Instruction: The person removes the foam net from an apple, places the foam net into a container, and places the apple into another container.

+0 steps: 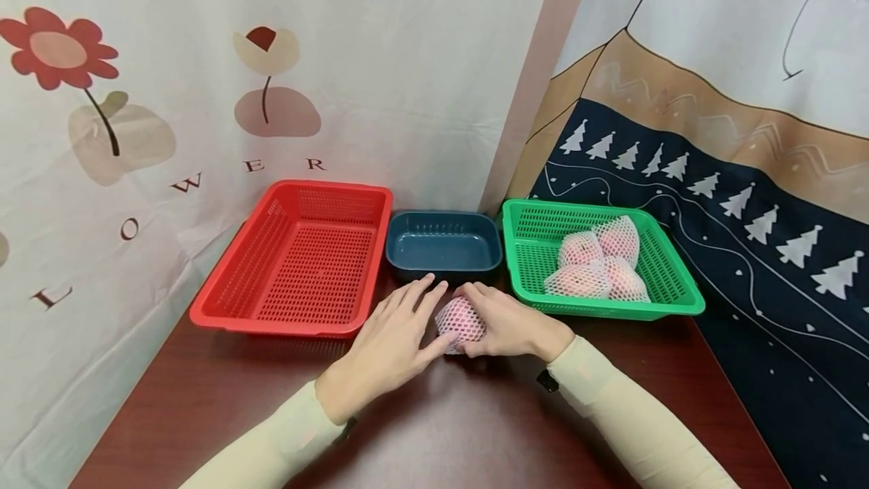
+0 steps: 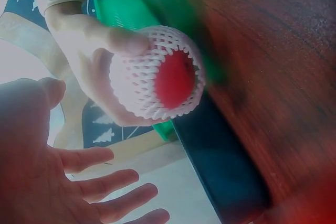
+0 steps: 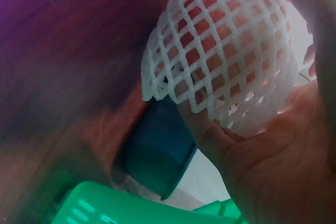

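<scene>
My right hand grips a red apple in a white foam net, its thumb and fingers curled round the net from the right. The left wrist view shows the apple's bare red skin at the net's opening. In the right wrist view, the foam net fills the upper middle, against the palm. To the left of the apple is my left hand, fingers spread; the left wrist view shows them extended and apart from the fruit. Both hands are in front of the dark blue tub.
A red perforated basket stands at the left with nothing in it. At the right, a green basket holds several net-wrapped fruits. The brown table extends towards me. Printed curtains hang behind.
</scene>
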Motion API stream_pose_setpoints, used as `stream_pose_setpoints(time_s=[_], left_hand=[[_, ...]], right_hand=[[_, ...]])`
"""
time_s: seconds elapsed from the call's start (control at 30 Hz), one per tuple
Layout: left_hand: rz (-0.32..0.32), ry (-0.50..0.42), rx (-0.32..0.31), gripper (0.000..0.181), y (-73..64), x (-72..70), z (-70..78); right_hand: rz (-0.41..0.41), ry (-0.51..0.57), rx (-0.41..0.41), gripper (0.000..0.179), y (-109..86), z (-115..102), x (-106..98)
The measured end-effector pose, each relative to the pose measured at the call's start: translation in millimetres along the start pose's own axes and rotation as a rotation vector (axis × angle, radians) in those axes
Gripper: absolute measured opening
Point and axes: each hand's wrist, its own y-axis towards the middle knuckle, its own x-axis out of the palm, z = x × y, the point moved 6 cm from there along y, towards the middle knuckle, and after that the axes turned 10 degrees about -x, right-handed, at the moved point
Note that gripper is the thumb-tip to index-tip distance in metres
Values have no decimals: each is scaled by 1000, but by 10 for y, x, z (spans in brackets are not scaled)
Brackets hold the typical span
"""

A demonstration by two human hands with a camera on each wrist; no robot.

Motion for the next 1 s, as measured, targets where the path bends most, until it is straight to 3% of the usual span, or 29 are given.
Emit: stream_pose_setpoints(time_s=[0.33,0.67,1.0], left_hand=[[-10,-14,4,79,-39,44,-20],[-81,-47,-36,77,-90,137,-85],[-73,-50,-49,77,-155,198,-158]], right_hand=[[22,-9,-10,81,-23,3,84],[38,-61,27,94,-44,-25,105],[47,-40,25,106,-94,-27,102]])
